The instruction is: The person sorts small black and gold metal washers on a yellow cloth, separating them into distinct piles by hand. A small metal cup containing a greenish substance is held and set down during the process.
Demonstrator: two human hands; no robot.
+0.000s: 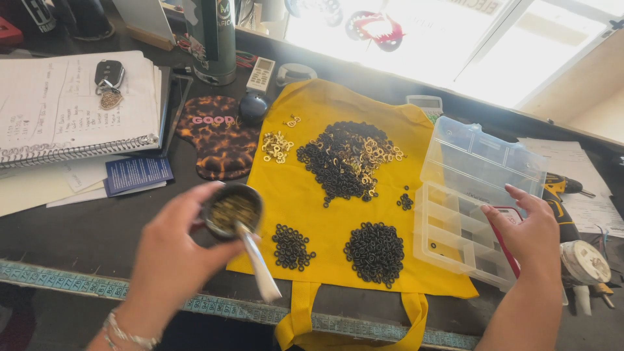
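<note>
Left hand (172,260) grips a mate cup (232,211) with a metal straw (258,263), just off the yellow tote bag's (305,195) left edge. Right hand (530,234) hovers unclenched, empty, over the clear organizer box (468,195) right of the bag.

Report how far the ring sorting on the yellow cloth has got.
Done: two all-black ring piles and a small pale ring pile sit apart on the yellow cloth bag. In hand: the left hand holds a round cup with a metal straw; the right hand rests on the clear plastic compartment box. Left: the big mixed black-and-pale heap.
</note>
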